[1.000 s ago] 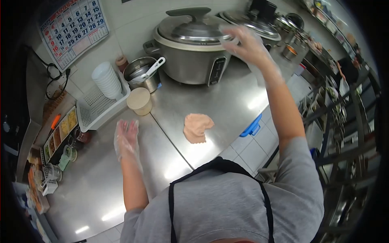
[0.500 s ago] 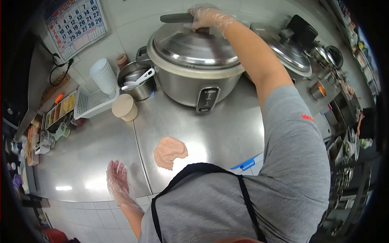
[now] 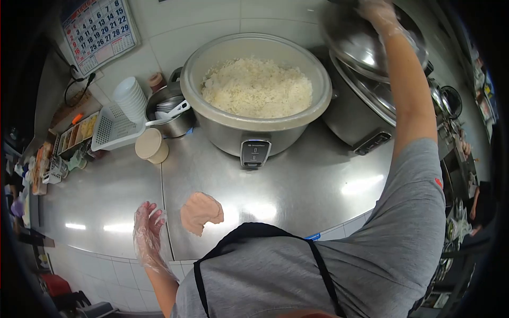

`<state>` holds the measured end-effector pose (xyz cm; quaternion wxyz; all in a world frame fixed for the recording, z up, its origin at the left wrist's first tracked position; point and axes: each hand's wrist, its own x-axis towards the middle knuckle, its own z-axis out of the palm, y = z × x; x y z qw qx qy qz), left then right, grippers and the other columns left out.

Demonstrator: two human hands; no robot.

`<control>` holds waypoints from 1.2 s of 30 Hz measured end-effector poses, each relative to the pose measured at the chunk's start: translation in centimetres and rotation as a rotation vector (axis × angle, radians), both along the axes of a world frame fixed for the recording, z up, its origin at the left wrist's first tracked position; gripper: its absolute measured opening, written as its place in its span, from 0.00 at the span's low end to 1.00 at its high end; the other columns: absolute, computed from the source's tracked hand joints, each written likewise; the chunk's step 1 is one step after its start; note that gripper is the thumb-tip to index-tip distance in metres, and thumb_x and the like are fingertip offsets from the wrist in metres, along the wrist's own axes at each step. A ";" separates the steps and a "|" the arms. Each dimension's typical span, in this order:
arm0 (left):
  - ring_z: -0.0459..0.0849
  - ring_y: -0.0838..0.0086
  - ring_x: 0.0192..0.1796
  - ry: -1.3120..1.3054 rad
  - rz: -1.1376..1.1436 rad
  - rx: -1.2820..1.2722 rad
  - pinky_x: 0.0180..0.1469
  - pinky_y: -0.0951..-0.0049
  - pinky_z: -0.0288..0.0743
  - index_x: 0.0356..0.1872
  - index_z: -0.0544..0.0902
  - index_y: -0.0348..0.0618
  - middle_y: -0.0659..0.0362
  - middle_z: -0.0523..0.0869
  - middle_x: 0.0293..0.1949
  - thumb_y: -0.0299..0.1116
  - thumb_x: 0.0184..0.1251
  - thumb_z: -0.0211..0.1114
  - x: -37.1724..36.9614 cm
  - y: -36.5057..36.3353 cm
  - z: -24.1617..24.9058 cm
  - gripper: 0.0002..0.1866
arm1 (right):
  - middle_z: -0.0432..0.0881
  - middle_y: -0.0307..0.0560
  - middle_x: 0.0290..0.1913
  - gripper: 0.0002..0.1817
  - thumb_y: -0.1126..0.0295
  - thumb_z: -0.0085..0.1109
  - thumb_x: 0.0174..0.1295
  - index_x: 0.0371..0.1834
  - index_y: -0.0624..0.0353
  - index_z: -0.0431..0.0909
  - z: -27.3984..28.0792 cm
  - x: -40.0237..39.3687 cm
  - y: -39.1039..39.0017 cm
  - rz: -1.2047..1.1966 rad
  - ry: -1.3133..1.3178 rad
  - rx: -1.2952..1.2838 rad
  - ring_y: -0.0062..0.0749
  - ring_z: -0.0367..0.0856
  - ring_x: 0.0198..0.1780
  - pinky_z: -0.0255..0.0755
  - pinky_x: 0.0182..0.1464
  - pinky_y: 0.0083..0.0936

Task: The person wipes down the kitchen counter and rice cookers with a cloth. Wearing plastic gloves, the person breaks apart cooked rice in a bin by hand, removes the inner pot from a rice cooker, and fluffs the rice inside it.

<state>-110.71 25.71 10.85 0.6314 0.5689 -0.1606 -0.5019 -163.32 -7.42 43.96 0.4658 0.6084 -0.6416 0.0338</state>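
Note:
At the upper right, my right hand [image 3: 380, 18], in a clear plastic glove, grips the steel lid [image 3: 350, 45] by its top. The lid is held tilted over a second lidded cooker [image 3: 347, 119]. In front of me the large rice cooker [image 3: 220, 130] stands uncovered, with white rice [image 3: 260, 90] heaped inside. My left hand [image 3: 149, 229], also gloved, hovers near the counter's front edge, fingers loosely curled and apart, holding nothing. Just right of it lies a crumpled peach-coloured cloth [image 3: 200, 213].
Left of the cooker are a lidded paper tub [image 3: 152, 147], a steel pot [image 3: 176, 127] with spoons and a white-handled utensil, and a white basket [image 3: 108, 135] with stacked bowls [image 3: 130, 98]. Condiment trays [image 3: 79, 132] sit farther left on the steel counter [image 3: 106, 185].
My right hand has lifted the lid off the rice cooker and carried it right, exposing the rice. My left hand stays low, its fingers a little more curled.

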 end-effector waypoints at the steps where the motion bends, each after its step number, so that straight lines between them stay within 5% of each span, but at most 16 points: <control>1: 0.80 0.74 0.42 0.000 -0.008 0.011 0.39 0.77 0.76 0.54 0.73 0.43 0.59 0.79 0.45 0.44 0.66 0.63 -0.3 0.0 0.0 0.21 | 0.84 0.54 0.41 0.18 0.62 0.61 0.52 0.46 0.54 0.80 -0.1 -1.2 -0.9 -0.135 -0.067 0.083 0.49 0.83 0.45 0.77 0.46 0.39; 8: 0.80 0.74 0.42 -0.039 -0.029 0.050 0.39 0.76 0.76 0.54 0.73 0.42 0.58 0.80 0.45 0.43 0.67 0.62 -2.1 -1.0 0.5 0.21 | 0.81 0.47 0.48 0.16 0.65 0.51 0.60 0.51 0.47 0.77 -5.4 -7.8 -5.2 -0.035 -0.007 0.120 0.43 0.79 0.51 0.73 0.52 0.40; 10: 0.80 0.74 0.42 -0.051 -0.030 0.054 0.39 0.76 0.76 0.54 0.73 0.41 0.58 0.80 0.45 0.43 0.67 0.62 -2.8 -1.4 1.0 0.21 | 0.83 0.44 0.43 0.14 0.64 0.43 0.65 0.44 0.48 0.80 -6.8 -8.5 -6.4 0.135 0.097 0.026 0.42 0.81 0.47 0.75 0.49 0.37; 23: 0.81 0.74 0.41 -0.092 -0.099 -0.003 0.37 0.78 0.77 0.53 0.72 0.39 0.56 0.79 0.45 0.43 0.68 0.61 -5.4 -4.5 3.3 0.21 | 0.84 0.41 0.44 0.15 0.61 0.42 0.67 0.45 0.47 0.81 -11.0 -9.1 -10.4 0.068 0.042 0.105 0.42 0.81 0.48 0.72 0.52 0.42; 28: 0.80 0.73 0.44 -0.113 -0.237 -0.088 0.40 0.74 0.77 0.56 0.71 0.39 0.55 0.78 0.48 0.43 0.68 0.60 -6.6 -8.3 5.4 0.22 | 0.82 0.48 0.49 0.21 0.58 0.55 0.57 0.55 0.46 0.77 -8.8 -4.6 -7.1 -0.070 -0.065 0.242 0.44 0.79 0.54 0.70 0.57 0.43; 30: 0.80 0.72 0.45 -0.113 -0.289 -0.131 0.41 0.72 0.77 0.57 0.71 0.39 0.55 0.77 0.48 0.43 0.69 0.60 -7.6 -10.2 6.7 0.23 | 0.70 0.50 0.65 0.34 0.59 0.64 0.50 0.63 0.54 0.69 -8.3 -4.0 -10.1 0.101 -0.227 0.419 0.41 0.67 0.66 0.59 0.67 0.32; 32: 0.79 0.71 0.46 -0.046 -0.323 -0.206 0.44 0.70 0.77 0.59 0.70 0.40 0.55 0.77 0.50 0.42 0.69 0.58 -9.4 -12.1 8.0 0.23 | 0.72 0.55 0.63 0.33 0.60 0.61 0.52 0.62 0.61 0.69 -10.8 -4.6 -15.4 0.492 -0.221 0.429 0.44 0.70 0.64 0.62 0.66 0.33; 36: 0.81 0.72 0.44 0.107 -0.352 -0.222 0.41 0.72 0.79 0.57 0.72 0.39 0.55 0.79 0.46 0.41 0.70 0.57 -12.7 -15.8 8.8 0.21 | 0.76 0.56 0.58 0.30 0.58 0.56 0.53 0.60 0.59 0.71 -13.7 5.1 -12.7 0.383 -0.293 0.647 0.48 0.75 0.59 0.66 0.62 0.37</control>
